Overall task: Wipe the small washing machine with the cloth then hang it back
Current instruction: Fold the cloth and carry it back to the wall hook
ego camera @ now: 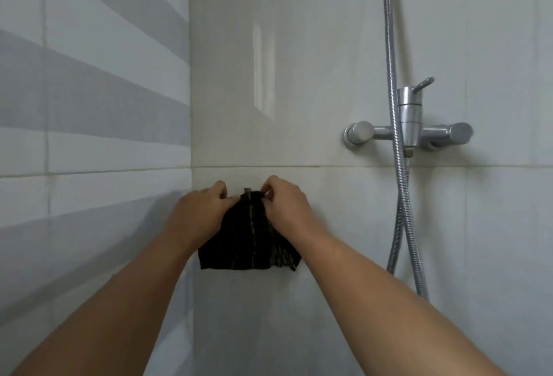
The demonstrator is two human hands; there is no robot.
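Both hands, left hand (199,214) and right hand (284,206), are pinched shut on the dark striped cloth (250,238) at lower centre, its top edge held level with the small grey wall hook (247,190) (between the fingertips).

The cloth (250,238) is dark, nearly black, with faint pale stripes. It hangs bunched against the tiled wall, its top edge gathered at what looks like a small hook (247,190), its lower edge spreading wider below.
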